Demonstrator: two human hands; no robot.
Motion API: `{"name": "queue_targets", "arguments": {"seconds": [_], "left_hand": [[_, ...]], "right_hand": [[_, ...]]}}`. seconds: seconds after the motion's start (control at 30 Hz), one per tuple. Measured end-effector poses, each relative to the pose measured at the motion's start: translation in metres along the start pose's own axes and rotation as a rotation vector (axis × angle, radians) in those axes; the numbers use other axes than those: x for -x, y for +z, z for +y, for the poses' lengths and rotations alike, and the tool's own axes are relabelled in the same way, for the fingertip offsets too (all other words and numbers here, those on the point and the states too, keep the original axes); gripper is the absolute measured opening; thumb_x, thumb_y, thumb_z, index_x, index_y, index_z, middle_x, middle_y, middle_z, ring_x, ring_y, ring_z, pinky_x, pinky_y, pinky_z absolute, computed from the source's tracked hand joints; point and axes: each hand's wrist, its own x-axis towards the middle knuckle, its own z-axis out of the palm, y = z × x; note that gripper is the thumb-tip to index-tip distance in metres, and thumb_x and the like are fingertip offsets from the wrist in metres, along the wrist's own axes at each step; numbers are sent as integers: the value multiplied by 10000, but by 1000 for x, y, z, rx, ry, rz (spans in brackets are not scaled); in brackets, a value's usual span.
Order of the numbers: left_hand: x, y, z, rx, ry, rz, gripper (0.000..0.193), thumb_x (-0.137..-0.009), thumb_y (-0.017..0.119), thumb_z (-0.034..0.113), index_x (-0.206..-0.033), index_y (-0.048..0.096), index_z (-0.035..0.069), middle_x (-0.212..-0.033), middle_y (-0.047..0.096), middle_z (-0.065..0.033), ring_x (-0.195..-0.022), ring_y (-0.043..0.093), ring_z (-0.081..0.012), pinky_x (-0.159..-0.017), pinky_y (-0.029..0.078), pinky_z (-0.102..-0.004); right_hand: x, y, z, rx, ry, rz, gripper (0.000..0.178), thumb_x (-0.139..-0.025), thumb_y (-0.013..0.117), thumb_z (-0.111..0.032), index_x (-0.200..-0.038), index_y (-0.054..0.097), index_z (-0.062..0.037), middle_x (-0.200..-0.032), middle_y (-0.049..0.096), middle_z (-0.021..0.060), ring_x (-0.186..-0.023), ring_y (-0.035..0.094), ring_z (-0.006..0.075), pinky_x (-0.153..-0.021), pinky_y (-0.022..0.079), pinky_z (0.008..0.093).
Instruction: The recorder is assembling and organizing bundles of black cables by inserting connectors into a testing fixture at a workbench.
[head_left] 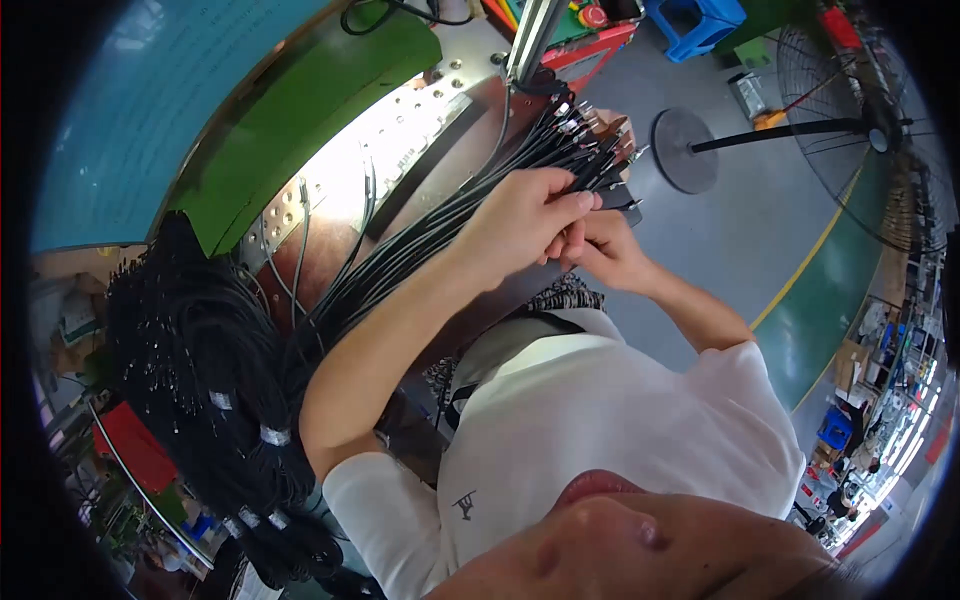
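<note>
Judged step: handling black cables (415,240) at their connector ends (572,128). Location: bundled across the brown bench top (452,163), ends fanned out near its edge. Holding left hand (530,215) and right hand (615,258) together just beside the connectors, fingers curled inward; cannot tell a pinched cable from an empty grip. Next, probably needing to single out one end without tangling its neighbours.

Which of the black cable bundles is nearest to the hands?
The long bundle stretched out to the left hand; the coiled bundles are farther left.
</note>
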Motion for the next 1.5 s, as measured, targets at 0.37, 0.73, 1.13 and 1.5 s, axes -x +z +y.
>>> {"name": "queue_targets", "arguments": {"seconds": [0.37, 0.73, 1.13, 1.5], "left_hand": [[55, 23, -76, 351, 345, 668, 216, -973, 500, 182, -1025, 612, 4, -689, 575, -9, -531, 414, -23, -472, 323, -182], [102, 11, -110, 612, 428, 819, 303, -999, 448, 284, -1091, 587, 30, -558, 439, 39, -463, 362, -31, -418, 245, -181], [98, 11, -104, 919, 329, 763, 312, -1009, 411, 285, -1132, 542, 29, -631, 463, -3, -461, 355, -62, -409, 269, -194], [123, 2, -104, 975, 392, 658, 315, -1001, 427, 254, -1081, 545, -27, -659, 494, -38, -547, 433, -85, -490, 384, -231]], "right_hand": [[-73, 53, -36, -418, 89, 23, 370, -964, 516, -303, -1008, 639, 43, -948, 684, 101, -561, 568, 68, -461, 446, 191], [-147, 47, -36, 609, -561, -599, 480, -834, 629, -370, -1197, 588, -58, -1218, 600, 133, -1137, 530, 327, -972, 408, 384], [-124, 69, -17, 1089, -895, -125, 354, -685, 673, -183, -1019, 584, -103, -972, 548, 57, -895, 554, 235, -762, 487, 365], [-130, 79, -21, 1071, -755, -371, 332, -649, 625, -31, -977, 575, -44, -970, 566, 69, -918, 578, 248, -685, 538, 309]]}}
